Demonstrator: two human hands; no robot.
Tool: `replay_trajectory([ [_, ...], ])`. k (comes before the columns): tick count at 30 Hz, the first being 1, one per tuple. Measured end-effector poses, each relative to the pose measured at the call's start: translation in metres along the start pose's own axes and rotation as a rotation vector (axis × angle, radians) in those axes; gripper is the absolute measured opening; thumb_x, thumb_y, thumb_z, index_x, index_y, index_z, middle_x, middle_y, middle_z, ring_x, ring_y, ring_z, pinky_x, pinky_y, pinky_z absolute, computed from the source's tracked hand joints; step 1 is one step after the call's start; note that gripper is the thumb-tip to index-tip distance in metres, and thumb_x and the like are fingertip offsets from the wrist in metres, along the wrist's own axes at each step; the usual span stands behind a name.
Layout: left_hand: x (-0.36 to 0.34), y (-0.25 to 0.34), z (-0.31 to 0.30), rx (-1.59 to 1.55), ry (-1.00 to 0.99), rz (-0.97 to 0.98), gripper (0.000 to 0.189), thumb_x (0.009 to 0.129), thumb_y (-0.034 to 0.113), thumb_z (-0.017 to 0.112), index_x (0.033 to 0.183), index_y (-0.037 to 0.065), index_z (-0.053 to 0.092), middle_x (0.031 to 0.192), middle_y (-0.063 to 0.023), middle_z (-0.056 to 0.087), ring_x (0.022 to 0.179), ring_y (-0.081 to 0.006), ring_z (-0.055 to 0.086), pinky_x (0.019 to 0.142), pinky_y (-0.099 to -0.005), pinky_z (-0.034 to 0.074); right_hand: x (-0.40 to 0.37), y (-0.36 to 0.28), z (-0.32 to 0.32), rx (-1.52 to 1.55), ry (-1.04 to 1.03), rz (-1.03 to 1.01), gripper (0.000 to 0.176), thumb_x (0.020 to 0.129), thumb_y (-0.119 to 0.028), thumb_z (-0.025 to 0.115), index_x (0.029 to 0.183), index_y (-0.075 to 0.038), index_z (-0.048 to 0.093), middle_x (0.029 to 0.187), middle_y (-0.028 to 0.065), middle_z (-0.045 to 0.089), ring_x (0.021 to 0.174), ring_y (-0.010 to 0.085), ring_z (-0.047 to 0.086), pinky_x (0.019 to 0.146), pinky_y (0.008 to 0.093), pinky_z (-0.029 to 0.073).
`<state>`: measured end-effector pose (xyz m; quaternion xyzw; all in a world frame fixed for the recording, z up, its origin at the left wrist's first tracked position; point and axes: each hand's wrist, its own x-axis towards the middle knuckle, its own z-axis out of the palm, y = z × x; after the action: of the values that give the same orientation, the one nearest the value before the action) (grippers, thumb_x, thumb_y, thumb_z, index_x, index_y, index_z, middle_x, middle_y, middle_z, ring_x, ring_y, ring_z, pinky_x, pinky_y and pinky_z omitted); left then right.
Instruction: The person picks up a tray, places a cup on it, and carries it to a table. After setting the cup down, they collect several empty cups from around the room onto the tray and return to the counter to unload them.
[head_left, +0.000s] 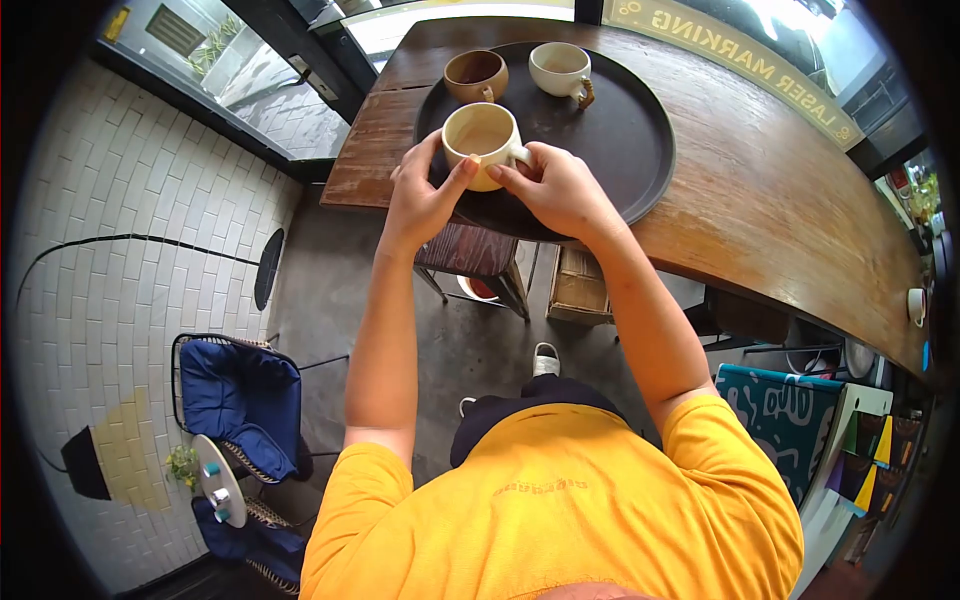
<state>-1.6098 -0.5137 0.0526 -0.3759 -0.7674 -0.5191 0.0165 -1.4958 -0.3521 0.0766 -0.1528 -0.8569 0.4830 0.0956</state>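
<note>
Both of my hands are closed round a cream cup [482, 136] with a handle on its right side. My left hand [425, 195] grips the left of it, thumb on the near wall. Fingers of my right hand [555, 188] wrap the handle side, thumb also on the front. The cup is over the near part of a round dark tray [625, 150]. Behind it on the tray stand a brown cup [474, 72] at the left and a white cup [560, 66] with a brown, ridged handle at the right.
The tray rests on a long wooden counter [760, 190] along the window. Below are a dark wooden stool [470, 250] and a cardboard box [580, 285]. A white cup [916, 307] stands at the counter's far right. At lower left is a blue-cushioned chair [240, 400] beside a small round table [222, 470].
</note>
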Motion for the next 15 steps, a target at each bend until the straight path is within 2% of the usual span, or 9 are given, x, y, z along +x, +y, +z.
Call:
replay_trajectory([
  [2, -0.001, -0.003, 0.003, -0.035, 0.003, -0.02, 0.062, 0.082, 0.048, 0.064, 0.121, 0.0, 0.054, 0.12, -0.0207, 0.056, 0.118, -0.0336, 0.049, 0.101, -0.0413, 0.035, -0.001, 0.001, -0.001, -0.018, -0.006, -0.015, 0.047, 0.081, -0.043, 0.067, 0.083, 0.002, 0.055, 0.074, 0.0178, 0.063, 0.068, 0.0294, 0.062, 0.065, 0.0368, 0.048],
  [4, -0.005, -0.008, 0.007, -0.065, 0.012, -0.052, 0.063, 0.082, 0.047, 0.064, 0.122, 0.0, 0.053, 0.121, -0.0212, 0.055, 0.119, -0.0339, 0.048, 0.101, -0.0413, 0.034, -0.003, 0.005, 0.002, 0.064, 0.046, -0.124, 0.046, 0.081, -0.038, 0.068, 0.097, 0.001, 0.051, 0.082, 0.0201, 0.066, 0.077, 0.0315, 0.066, 0.068, 0.0385, 0.05],
  [5, -0.009, -0.01, 0.008, -0.017, 0.033, -0.016, 0.064, 0.082, 0.048, 0.064, 0.123, -0.001, 0.052, 0.122, -0.0214, 0.054, 0.119, -0.0338, 0.048, 0.101, -0.0406, 0.034, -0.004, 0.005, -0.002, 0.037, -0.006, -0.138, 0.049, 0.081, -0.035, 0.068, 0.106, 0.0, 0.045, 0.086, 0.021, 0.067, 0.083, 0.0333, 0.066, 0.07, 0.0397, 0.05],
  [8, -0.027, -0.004, 0.005, 0.093, 0.085, 0.032, 0.065, 0.083, 0.046, 0.064, 0.124, -0.002, 0.05, 0.124, -0.021, 0.053, 0.119, -0.0323, 0.049, 0.101, -0.0386, 0.035, -0.011, 0.003, -0.007, 0.026, 0.011, -0.183, 0.049, 0.08, -0.034, 0.069, 0.106, 0.0, 0.045, 0.085, 0.0196, 0.067, 0.08, 0.0342, 0.065, 0.069, 0.0394, 0.05],
  [10, -0.038, 0.009, 0.0, 0.151, 0.114, 0.064, 0.063, 0.084, 0.043, 0.065, 0.125, -0.002, 0.05, 0.124, -0.0204, 0.053, 0.119, -0.031, 0.049, 0.1, -0.0374, 0.035, -0.022, 0.005, -0.015, -0.075, 0.091, -0.246, 0.048, 0.079, -0.033, 0.07, 0.108, -0.003, 0.045, 0.08, 0.0149, 0.066, 0.076, 0.0354, 0.064, 0.066, 0.0396, 0.049],
  [12, -0.056, 0.032, -0.008, 0.056, 0.129, -0.028, 0.057, 0.084, 0.035, 0.067, 0.124, -0.002, 0.051, 0.125, -0.0181, 0.053, 0.117, -0.0275, 0.05, 0.099, -0.0356, 0.037, -0.036, 0.01, -0.024, -0.093, 0.181, -0.296, 0.041, 0.079, -0.03, 0.071, 0.103, -0.003, 0.051, 0.078, 0.0106, 0.065, 0.067, 0.0259, 0.064, 0.061, 0.0341, 0.049],
  [13, -0.066, 0.047, -0.013, 0.121, 0.133, -0.02, 0.047, 0.084, 0.028, 0.069, 0.118, -0.002, 0.055, 0.119, -0.0152, 0.058, 0.11, -0.0224, 0.054, 0.093, -0.032, 0.04, -0.044, 0.011, -0.029, -0.088, 0.189, -0.304, 0.041, 0.079, -0.03, 0.071, 0.103, -0.003, 0.051, 0.078, 0.0106, 0.065, 0.067, 0.0259, 0.064, 0.061, 0.0341, 0.049],
  [15, -0.09, 0.059, -0.02, 0.096, 0.112, -0.064, 0.043, 0.084, 0.026, 0.068, 0.114, -0.002, 0.057, 0.113, -0.0136, 0.061, 0.105, -0.0203, 0.056, 0.09, -0.0304, 0.042, -0.062, 0.013, -0.04, 0.182, 0.223, -0.237, 0.033, 0.079, -0.026, 0.073, 0.094, -0.002, 0.055, 0.074, 0.0051, 0.063, 0.061, 0.0117, 0.056, 0.057, 0.0264, 0.046],
])
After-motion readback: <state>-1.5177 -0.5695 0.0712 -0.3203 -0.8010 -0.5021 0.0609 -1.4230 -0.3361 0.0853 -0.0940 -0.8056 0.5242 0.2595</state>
